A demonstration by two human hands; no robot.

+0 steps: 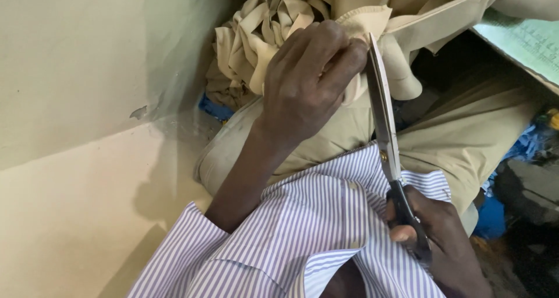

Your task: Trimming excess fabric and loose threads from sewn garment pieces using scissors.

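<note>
My left hand (308, 76) is clenched on a fold of beige cloth (361, 21) at the top middle of the head view. My right hand (442, 240), low at the right, grips the black handles of a pair of large steel scissors (381, 108). The blades point up and away, and their tip reaches the beige cloth right beside my left fingers. Whether the blades are parted I cannot tell. A blue and white striped shirt sleeve (303, 222) covers my arms in the foreground.
A heap of crumpled beige fabric (262, 30) lies at the top, with more beige cloth (471, 135) spread to the right. A pale wall (75, 71) fills the left side. A green printed sheet (524, 39) sits top right, blue scraps (492, 216) at the right.
</note>
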